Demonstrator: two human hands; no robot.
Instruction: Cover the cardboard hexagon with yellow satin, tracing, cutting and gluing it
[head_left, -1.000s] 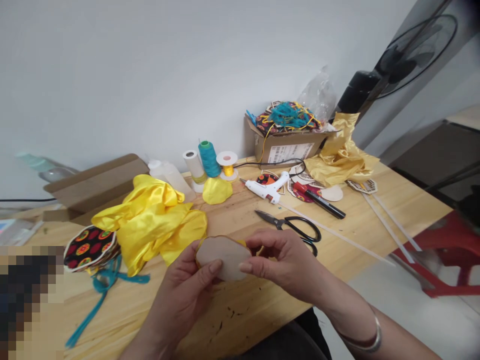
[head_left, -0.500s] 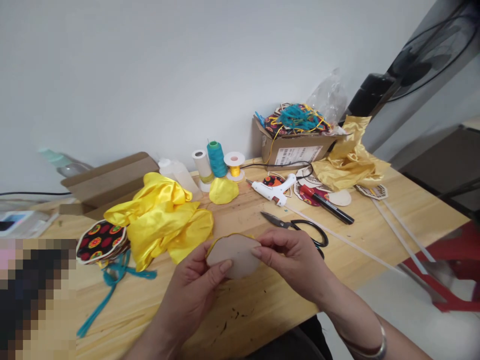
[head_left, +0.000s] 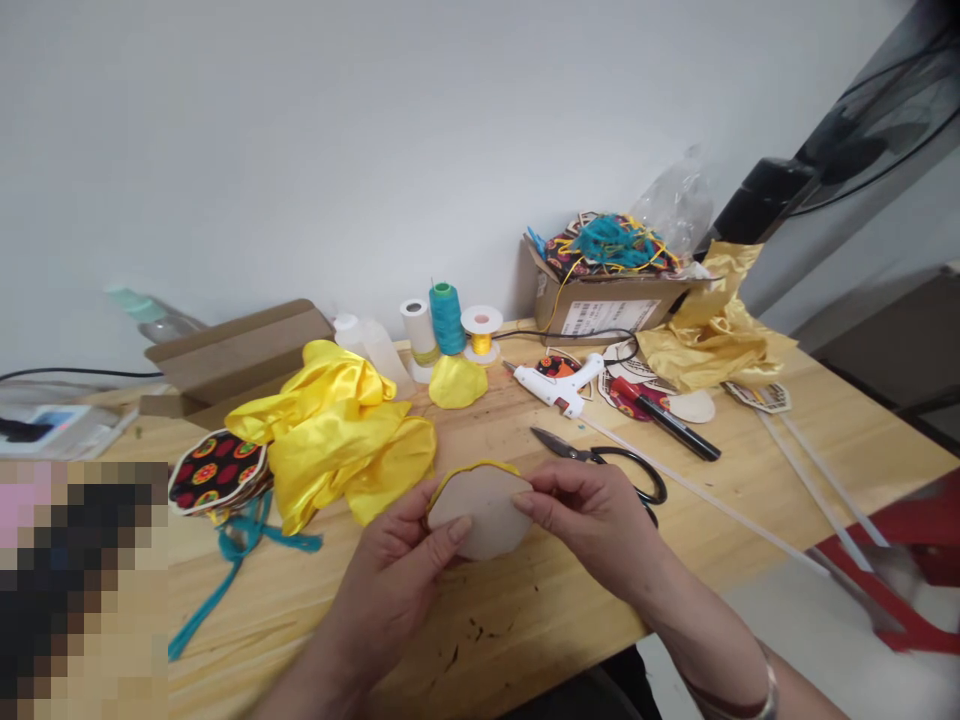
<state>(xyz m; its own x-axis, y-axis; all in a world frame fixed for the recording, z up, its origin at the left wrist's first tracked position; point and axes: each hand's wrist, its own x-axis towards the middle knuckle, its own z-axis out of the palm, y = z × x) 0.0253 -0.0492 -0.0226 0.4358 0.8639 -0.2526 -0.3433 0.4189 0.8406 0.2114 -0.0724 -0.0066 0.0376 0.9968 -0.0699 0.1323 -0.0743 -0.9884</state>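
Note:
Between my hands is a rounded pale cardboard piece [head_left: 484, 515] with yellow fabric along its upper edge. My left hand [head_left: 409, 555] grips its left side, thumb flat on the pale face. On the right edge, my right hand [head_left: 589, 505] pinches the rim between thumb and fingers. Black-handled scissors [head_left: 592, 455] lie just behind my right hand. A crumpled yellow satin cloth [head_left: 330, 430] lies beyond my left hand, and a small yellow fabric piece [head_left: 457, 382] lies farther back. The white glue gun [head_left: 555, 385] rests past the scissors.
Spools of thread [head_left: 448, 318] and a white bottle [head_left: 371, 345] stand by the wall. A filled cardboard box [head_left: 600, 305] is at the back right, near gold cloth [head_left: 712, 345]. A black marker [head_left: 679, 430], glue sticks [head_left: 720, 500] and patterned pieces [head_left: 217, 470] lie on the table.
The camera view has shifted slightly, so the scene sits a little farther right. Both hands keep hold of the cardboard piece, with its pale face turned slightly more toward me.

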